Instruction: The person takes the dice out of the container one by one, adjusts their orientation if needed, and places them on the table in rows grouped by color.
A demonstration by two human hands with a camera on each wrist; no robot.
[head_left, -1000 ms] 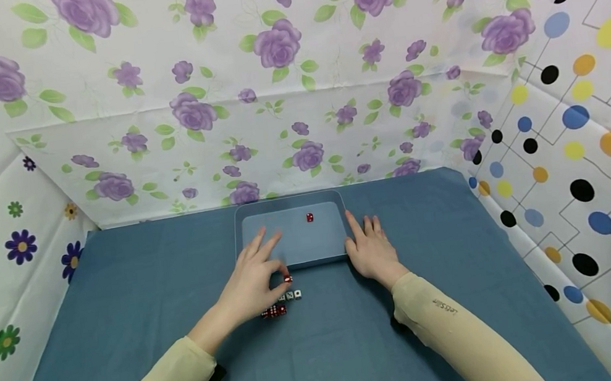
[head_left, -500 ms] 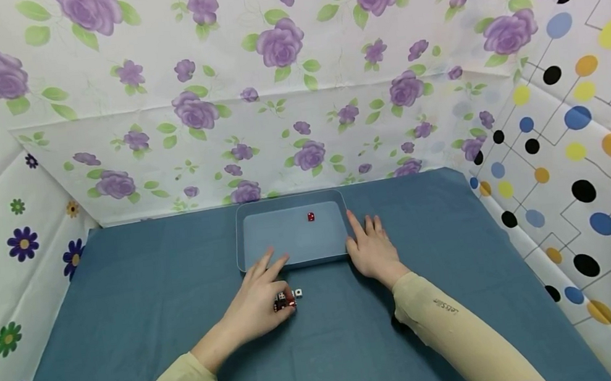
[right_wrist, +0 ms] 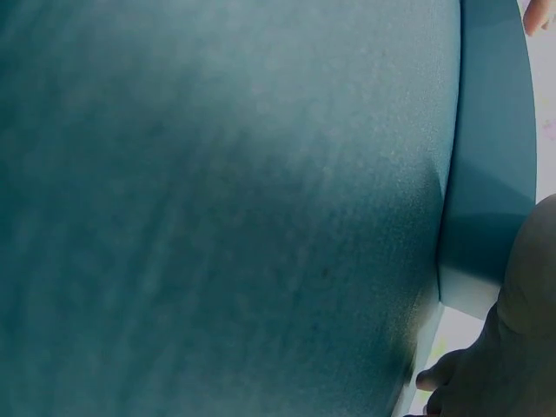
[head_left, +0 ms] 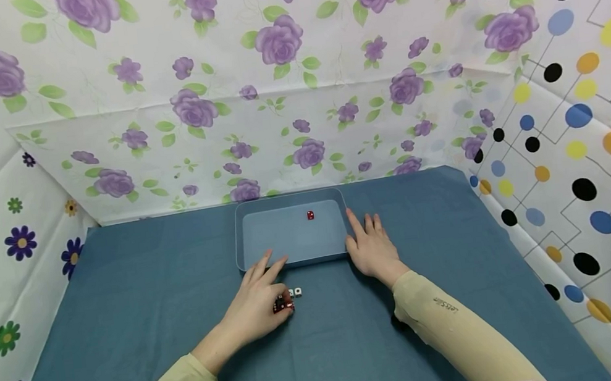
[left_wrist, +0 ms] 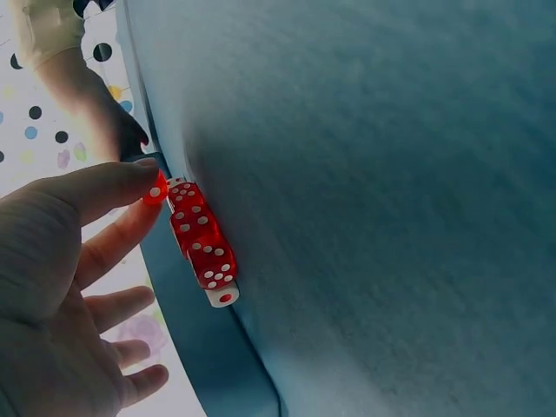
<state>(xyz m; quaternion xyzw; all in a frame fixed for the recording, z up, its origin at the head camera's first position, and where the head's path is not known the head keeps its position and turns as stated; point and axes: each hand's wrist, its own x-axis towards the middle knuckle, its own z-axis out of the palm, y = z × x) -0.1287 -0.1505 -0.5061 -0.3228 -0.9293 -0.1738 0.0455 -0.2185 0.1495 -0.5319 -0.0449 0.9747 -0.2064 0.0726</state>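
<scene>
My left hand (head_left: 253,303) is low at a short row of dice on the cloth, in front of the tray (head_left: 288,236). Between thumb and index finger it pinches a red die (left_wrist: 155,189), right at the end of a line of red dice (left_wrist: 201,234) with white pips. White dice (head_left: 298,292) stand just behind the red ones, partly hidden by the fingers. The other left fingers are spread toward the tray's front rim. At the tray's right side rests my right hand (head_left: 373,248), fingers extended, index fingertip at the rim. One red die (head_left: 310,215) lies inside the tray.
A blue cloth (head_left: 344,348) covers the table. Behind it rises a white wall covering with purple flowers (head_left: 193,109). Patterned side panels stand at left and right, the right one dotted (head_left: 585,189). The tray is shallow and blue-grey, near the back edge.
My left hand has come down and back from near the tray's front rim, bringing the pinched red die to the row. The right hand has stayed at the tray's side.
</scene>
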